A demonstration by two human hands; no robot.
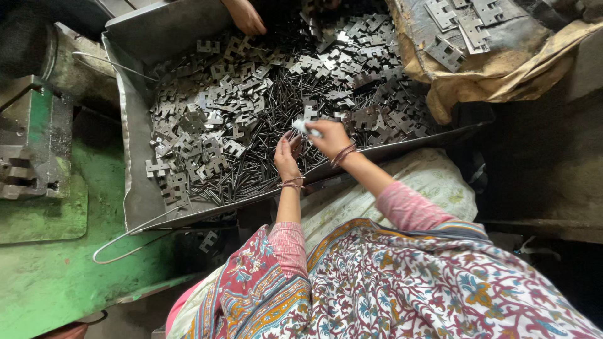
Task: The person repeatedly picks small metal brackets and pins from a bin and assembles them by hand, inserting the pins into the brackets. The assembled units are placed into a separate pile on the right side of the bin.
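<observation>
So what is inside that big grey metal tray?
The big grey metal tray holds a heap of notched flat metal plates and thin dark rods. Its floor beneath the heap is covered.

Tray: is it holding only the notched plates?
No: the metal tray also holds a heap of thin dark pins beside the notched plates.

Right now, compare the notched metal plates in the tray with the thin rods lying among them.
The notched metal plates are flat, pale grey and toothed; the thin rods are long, dark and round. The plates lie heaped across the tray's upper part; the rods gather along its middle and lower edge, near the left hand and right hand. Both are loose metal pieces in one tray.
</observation>
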